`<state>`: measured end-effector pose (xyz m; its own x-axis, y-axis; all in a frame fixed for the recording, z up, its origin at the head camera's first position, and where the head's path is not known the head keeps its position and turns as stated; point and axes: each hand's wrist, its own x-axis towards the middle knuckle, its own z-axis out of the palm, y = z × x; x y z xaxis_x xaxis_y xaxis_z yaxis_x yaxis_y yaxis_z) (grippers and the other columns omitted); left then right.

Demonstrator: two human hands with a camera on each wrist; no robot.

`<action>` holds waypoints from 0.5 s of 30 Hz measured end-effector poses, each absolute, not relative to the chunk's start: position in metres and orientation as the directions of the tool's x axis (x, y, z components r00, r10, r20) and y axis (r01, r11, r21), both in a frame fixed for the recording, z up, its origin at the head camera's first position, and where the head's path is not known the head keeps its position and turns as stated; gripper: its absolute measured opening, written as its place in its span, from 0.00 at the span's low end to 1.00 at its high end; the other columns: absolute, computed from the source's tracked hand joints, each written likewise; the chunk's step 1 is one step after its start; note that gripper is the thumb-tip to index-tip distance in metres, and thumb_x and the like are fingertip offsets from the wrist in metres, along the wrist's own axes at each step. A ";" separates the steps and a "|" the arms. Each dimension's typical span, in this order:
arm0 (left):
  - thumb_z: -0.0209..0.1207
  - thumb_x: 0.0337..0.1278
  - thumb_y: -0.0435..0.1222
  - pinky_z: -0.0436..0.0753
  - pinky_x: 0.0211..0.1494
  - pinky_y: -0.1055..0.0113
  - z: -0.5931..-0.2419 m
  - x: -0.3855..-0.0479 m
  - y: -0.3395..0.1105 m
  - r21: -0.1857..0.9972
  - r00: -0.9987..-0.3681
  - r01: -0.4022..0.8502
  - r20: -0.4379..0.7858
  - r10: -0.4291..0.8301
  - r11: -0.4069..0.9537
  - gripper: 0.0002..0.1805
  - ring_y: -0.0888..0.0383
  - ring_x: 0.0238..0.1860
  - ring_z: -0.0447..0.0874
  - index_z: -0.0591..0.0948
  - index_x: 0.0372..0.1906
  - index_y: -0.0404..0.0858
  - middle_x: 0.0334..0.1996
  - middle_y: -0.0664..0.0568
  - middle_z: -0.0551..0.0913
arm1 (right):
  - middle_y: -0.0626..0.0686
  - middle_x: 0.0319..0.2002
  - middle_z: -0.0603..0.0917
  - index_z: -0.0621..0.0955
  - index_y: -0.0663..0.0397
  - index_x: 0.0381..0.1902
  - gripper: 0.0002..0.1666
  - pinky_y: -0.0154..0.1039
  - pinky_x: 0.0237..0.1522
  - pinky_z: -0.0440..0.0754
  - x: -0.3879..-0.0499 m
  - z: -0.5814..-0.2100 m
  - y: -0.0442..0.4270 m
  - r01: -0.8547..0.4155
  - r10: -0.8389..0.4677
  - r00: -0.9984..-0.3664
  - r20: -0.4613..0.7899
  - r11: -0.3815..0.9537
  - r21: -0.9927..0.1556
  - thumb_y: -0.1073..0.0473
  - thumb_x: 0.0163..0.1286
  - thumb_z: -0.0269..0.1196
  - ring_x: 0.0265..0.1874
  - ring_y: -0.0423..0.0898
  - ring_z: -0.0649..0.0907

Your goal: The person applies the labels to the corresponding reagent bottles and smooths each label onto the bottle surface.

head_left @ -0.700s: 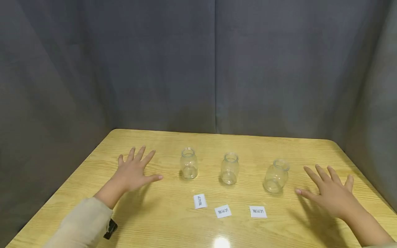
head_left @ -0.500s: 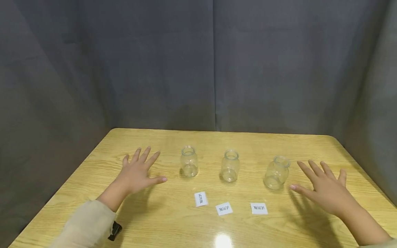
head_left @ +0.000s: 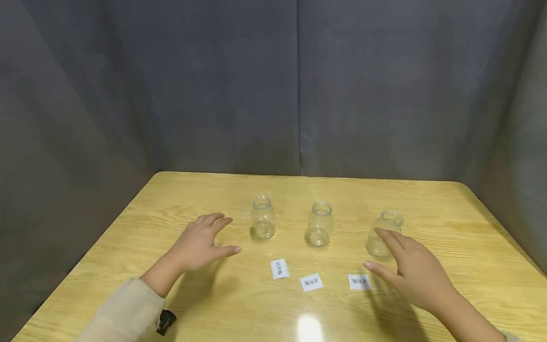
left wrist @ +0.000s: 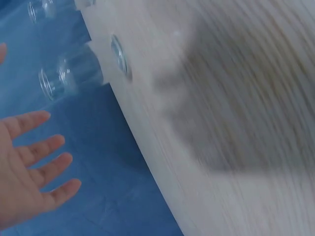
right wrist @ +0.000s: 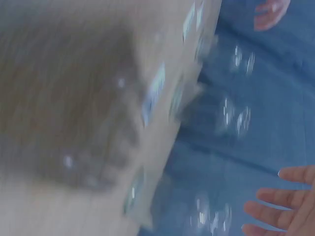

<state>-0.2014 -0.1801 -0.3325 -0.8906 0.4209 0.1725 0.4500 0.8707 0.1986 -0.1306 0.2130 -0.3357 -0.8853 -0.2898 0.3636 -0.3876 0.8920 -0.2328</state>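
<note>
Three clear glass jars without lids stand in a row on the table: the left jar, the middle jar and the right jar. In front of them lie three white paper labels with dark print: the left label, the middle label and the right label. My left hand is above the table, left of the left jar, fingers extended and holding nothing. My right hand hovers near the right jar and right label, partly covering that jar in the head view; its fingers are loosely extended around nothing.
A wood-grain table bears everything, with a bright light reflection near its front. Grey curtains surround its back and sides. A black buckle-like piece hangs at the left sleeve.
Both hands have moved inward, the right one farther, from beside the right jar to in front of it. Their spread fingers have drawn closer together. Jars and labels lie as before.
</note>
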 end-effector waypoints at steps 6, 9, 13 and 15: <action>0.57 0.44 0.53 0.64 0.52 0.49 -0.333 -0.202 -0.176 0.280 -0.885 0.466 0.125 0.449 0.839 0.32 0.45 0.53 0.65 0.71 0.53 0.37 0.52 0.44 0.69 | 0.60 0.50 0.73 0.66 0.60 0.56 0.36 0.56 0.46 0.66 -0.142 -0.347 0.177 -0.450 -0.347 -0.877 0.332 0.836 -0.314 0.40 0.58 0.53 0.49 0.59 0.71; 0.59 0.46 0.46 0.68 0.49 0.53 -0.339 -0.202 -0.173 0.369 -0.881 0.460 0.073 0.468 0.808 0.27 0.47 0.50 0.68 0.72 0.51 0.36 0.49 0.46 0.71 | 0.59 0.52 0.72 0.67 0.60 0.56 0.36 0.55 0.48 0.66 -0.148 -0.355 0.165 -0.445 -0.358 -0.892 0.277 0.802 -0.398 0.39 0.59 0.51 0.51 0.59 0.70; 0.60 0.47 0.39 0.72 0.44 0.57 -0.347 -0.202 -0.167 0.471 -0.865 0.451 0.021 0.502 0.758 0.22 0.50 0.45 0.71 0.73 0.48 0.34 0.45 0.48 0.73 | 0.59 0.53 0.71 0.66 0.58 0.57 0.38 0.54 0.48 0.67 -0.155 -0.365 0.151 -0.408 -0.389 -0.907 0.160 0.720 -0.562 0.37 0.59 0.49 0.51 0.57 0.69; 0.59 0.48 0.38 0.72 0.43 0.58 -0.349 -0.203 -0.163 0.505 -0.859 0.442 -0.001 0.512 0.742 0.20 0.50 0.43 0.72 0.74 0.47 0.34 0.44 0.48 0.74 | 0.58 0.52 0.71 0.65 0.60 0.58 0.37 0.53 0.47 0.68 -0.159 -0.369 0.146 -0.398 -0.425 -0.897 0.121 0.658 -0.640 0.38 0.60 0.49 0.50 0.55 0.70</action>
